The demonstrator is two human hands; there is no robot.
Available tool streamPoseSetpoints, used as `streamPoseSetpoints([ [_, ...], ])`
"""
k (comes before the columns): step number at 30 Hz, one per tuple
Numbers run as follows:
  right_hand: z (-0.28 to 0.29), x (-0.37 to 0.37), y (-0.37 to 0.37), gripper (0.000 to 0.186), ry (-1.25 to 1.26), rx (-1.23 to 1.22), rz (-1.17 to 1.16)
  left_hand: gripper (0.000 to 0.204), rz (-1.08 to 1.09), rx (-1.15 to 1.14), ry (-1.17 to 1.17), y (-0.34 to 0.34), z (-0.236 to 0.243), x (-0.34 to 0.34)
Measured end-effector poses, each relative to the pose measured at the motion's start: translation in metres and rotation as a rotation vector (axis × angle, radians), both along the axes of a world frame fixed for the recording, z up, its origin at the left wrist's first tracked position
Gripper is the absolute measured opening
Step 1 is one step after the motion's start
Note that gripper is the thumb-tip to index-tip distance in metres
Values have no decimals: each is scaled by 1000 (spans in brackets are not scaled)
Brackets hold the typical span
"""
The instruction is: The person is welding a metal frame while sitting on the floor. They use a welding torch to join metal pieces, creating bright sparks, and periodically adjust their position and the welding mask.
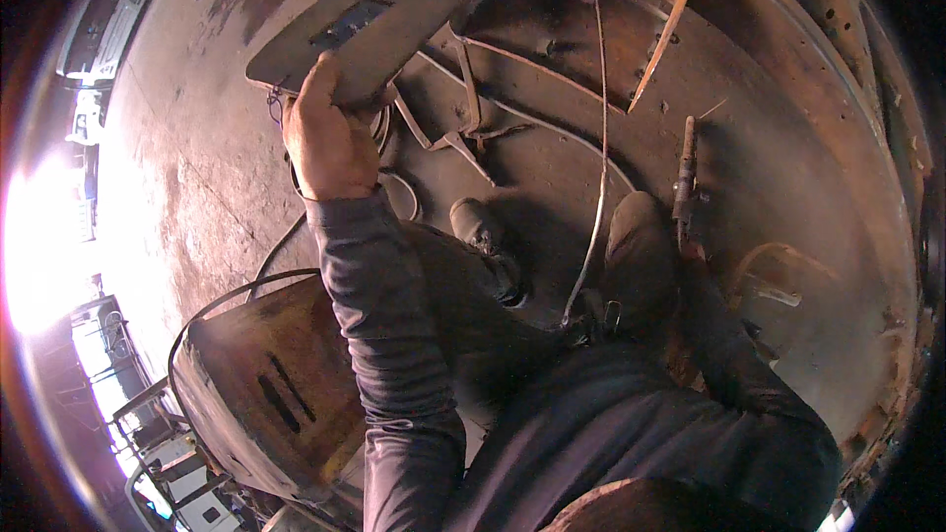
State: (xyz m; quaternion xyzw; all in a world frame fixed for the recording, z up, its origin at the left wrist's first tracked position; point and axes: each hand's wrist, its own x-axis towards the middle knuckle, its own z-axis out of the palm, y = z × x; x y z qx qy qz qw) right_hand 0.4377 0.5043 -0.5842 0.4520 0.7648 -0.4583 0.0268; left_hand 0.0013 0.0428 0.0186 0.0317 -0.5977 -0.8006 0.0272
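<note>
My left hand point(335, 143) is raised at the upper left, its fingers closed around the back of a welding hand shield point(419, 25). The shield is a flat, dull panel with rounded corners and a dark rectangular window. On the right, my right hand point(694, 254) is small and dim, closed around the lower end of a welding electrode holder point(686, 172). The holder is a long, brownish rod-like tool pointing away from me. A thin line, perhaps an electrode, slants from its tip. Shadow and the sleeve hide most of the right fingers.
Rusty metal plates point(729, 49) stand at the far right, one edge upright. Bent metal pieces point(463, 143) and cables point(532, 116) lie on the floor near my boot point(483, 232). A rusty slotted metal box point(271, 384) stands at my left. Strong light glares from the left.
</note>
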Motion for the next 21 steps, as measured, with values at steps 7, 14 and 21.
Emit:
streamPoseSetpoints([
  [7,-12,105,134,24,97,244,154,31,-132,139,-2,28,-29,-16],
  [14,131,-41,-33,24,203,-91,-590,30,-9,38,18,4,10,6],
  [21,356,-119,-56,35,490,-193,-319,35,12,-44,125,7,-6,2],
])
